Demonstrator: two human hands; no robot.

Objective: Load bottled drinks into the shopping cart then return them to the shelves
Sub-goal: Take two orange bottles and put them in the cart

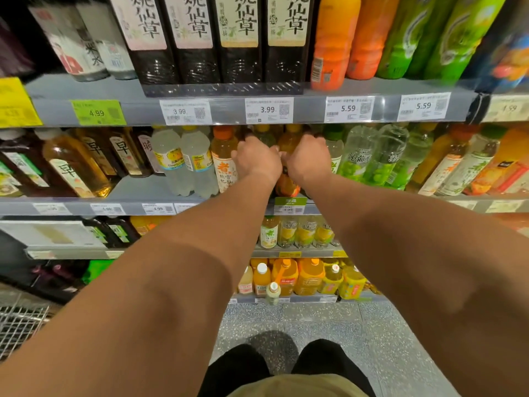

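Observation:
Both my arms reach into the middle shelf (137, 193) among upright drink bottles. My left hand (256, 160) is curled, back to the camera, beside a pale orange-capped tea bottle (224, 160); its fingers are hidden among the bottles behind. My right hand (307, 159) is curled close beside it, thumb over the top of an amber orange bottle (286, 184) that stands at the shelf's front edge between my wrists. The wire shopping cart (20, 319) shows at the lower left edge.
Cloudy lemon drinks (183, 164) stand left of my hands, green grape drinks (375, 159) to the right. Dark tall bottles (237, 38) fill the shelf above. Juice bottles (309, 277) line the lower shelves. Speckled floor and my black shoes (240, 365) lie below.

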